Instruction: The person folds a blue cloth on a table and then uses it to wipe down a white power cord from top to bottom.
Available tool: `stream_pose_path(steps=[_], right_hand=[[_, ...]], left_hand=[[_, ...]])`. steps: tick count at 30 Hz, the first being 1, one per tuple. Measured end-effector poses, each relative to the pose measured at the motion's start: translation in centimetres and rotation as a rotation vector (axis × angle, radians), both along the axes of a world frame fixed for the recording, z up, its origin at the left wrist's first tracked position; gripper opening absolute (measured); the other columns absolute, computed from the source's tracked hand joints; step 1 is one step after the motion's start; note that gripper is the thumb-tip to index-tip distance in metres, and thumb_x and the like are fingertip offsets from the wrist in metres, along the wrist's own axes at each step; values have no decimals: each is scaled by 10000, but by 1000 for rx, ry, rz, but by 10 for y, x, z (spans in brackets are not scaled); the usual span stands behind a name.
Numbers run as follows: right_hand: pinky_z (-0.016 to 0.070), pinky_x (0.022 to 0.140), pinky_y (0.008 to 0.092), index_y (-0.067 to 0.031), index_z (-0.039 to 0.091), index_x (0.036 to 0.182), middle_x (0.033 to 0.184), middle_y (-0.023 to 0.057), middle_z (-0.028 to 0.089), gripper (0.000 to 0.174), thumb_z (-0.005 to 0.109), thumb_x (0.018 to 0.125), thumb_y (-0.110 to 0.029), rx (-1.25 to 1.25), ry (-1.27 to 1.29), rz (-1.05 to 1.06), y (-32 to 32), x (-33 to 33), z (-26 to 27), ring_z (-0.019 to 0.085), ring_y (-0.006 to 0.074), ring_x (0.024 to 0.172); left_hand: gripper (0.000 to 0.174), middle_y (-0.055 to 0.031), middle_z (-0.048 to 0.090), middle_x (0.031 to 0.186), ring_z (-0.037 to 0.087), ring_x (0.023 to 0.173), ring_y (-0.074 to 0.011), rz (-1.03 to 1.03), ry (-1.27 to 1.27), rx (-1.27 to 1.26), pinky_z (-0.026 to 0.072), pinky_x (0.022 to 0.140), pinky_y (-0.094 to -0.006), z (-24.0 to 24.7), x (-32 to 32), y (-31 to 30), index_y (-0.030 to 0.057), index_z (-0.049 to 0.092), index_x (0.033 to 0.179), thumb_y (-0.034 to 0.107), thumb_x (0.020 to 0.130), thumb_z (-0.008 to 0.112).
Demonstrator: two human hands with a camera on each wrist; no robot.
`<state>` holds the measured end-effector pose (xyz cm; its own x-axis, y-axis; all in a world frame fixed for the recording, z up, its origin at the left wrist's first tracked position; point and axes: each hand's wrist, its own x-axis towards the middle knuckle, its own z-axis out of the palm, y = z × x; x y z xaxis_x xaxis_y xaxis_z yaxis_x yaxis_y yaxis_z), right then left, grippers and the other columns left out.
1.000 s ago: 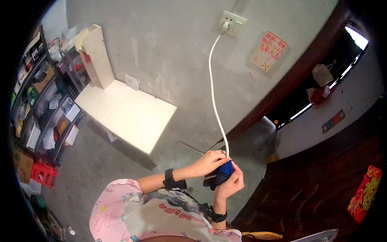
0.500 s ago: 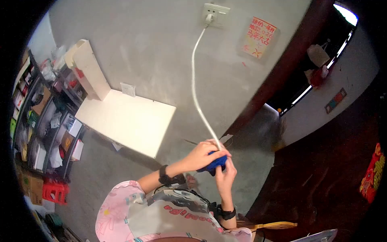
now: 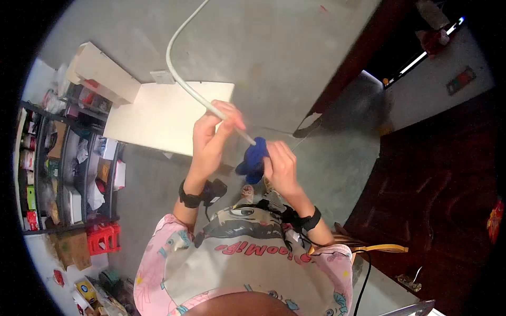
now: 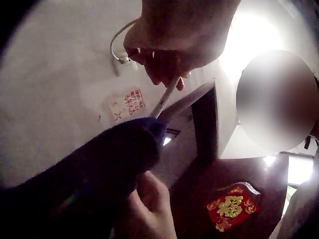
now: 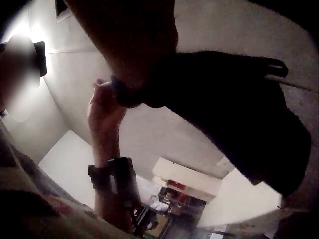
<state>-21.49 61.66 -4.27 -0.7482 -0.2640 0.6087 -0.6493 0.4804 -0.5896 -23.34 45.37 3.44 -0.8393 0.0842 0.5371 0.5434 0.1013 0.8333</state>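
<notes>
A thick white cable (image 3: 190, 90) hangs in a curve and runs down to a dark blue cloth (image 3: 254, 159). My left hand (image 3: 213, 136) grips the cable a short way above the cloth, with fingers curled round it. The right hand (image 3: 282, 166) pinches the bunched cloth at the cable's lower end. In the left wrist view, a short stretch of cable (image 4: 167, 97) shows between the left hand (image 4: 177, 40) and the cloth (image 4: 154, 132). Large and dark in the right wrist view, the cloth (image 5: 234, 109) hangs down and hides the cable's end.
A white table (image 3: 158, 116) stands against the wall, beside a loaded shelf rack (image 3: 68, 174) and a red plastic stool (image 3: 104, 238). Dark wooden furniture (image 3: 427, 184) fills the right side. The wall socket (image 4: 123, 64) shows in the left wrist view.
My left hand has left the cloth and moved up the cable to the left. The right hand stays on the cloth. The head view has tilted down, losing the socket.
</notes>
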Motion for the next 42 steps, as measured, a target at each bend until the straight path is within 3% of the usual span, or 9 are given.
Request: stream_pose_path(steps=[15,27,30,32,34,36,39,40,42], right_hand=[[412,657,360,22,531,875,764,137,513,285,548,591,32,113,-17,-116,37,-11,-34,506,295,733],[416,657,376,21,532,871,767,141,520,258,519,613,33,203,-68,-215,82,-16,-73,508,306,735],[428,668,357,43,529,864,788,156,530,218,503,648,31,105,-133,-160,89,-13,-68,503,340,731],[435,667,323,62,518,876,814,160,550,193,482,692,17,-8,-422,10,92,-11,-34,534,308,705],[433,659,313,62,511,886,809,156,557,191,473,705,13,-79,-495,140,101,-13,-15,544,274,692],[427,638,288,57,505,874,773,117,566,177,443,713,17,-155,-555,300,110,-14,-4,526,148,680],[455,638,281,22,563,774,765,107,607,160,465,738,-99,-173,-690,471,129,-17,-4,579,179,677],[467,649,289,11,573,786,766,101,616,214,518,767,-195,-194,-740,507,136,-17,-10,587,182,689],[469,648,292,12,571,796,759,102,615,270,538,769,-255,-242,-819,565,140,-17,-5,589,184,689]], left_hand=[[306,-54,511,812,465,827,-143,122,81,314,349,779,-278,14,-27,-12,-4,529,717,224,893,425],[274,-49,469,766,430,804,-160,94,68,322,328,813,-302,21,-37,1,30,489,740,221,908,387],[300,-53,474,771,428,807,-154,169,41,432,321,817,-290,23,-39,-5,37,485,754,273,908,384],[383,-59,494,796,456,795,-159,253,3,468,357,787,-288,34,-42,-10,9,511,861,365,894,373],[437,-68,514,824,477,802,-159,287,11,470,369,781,-283,40,-41,-11,-5,523,923,402,886,367],[567,-123,574,862,520,776,-164,244,72,408,405,707,-259,44,-38,-4,-40,500,1051,473,875,335],[630,-170,572,969,549,845,-196,108,38,390,423,727,-268,45,-29,7,-41,427,1152,503,876,269],[520,-196,564,1012,573,871,-227,-20,89,401,441,733,-270,44,-27,10,-40,403,1174,389,880,389],[466,-203,564,1016,583,862,-236,-120,110,324,450,741,-279,43,-25,19,-43,402,1175,296,859,451]])
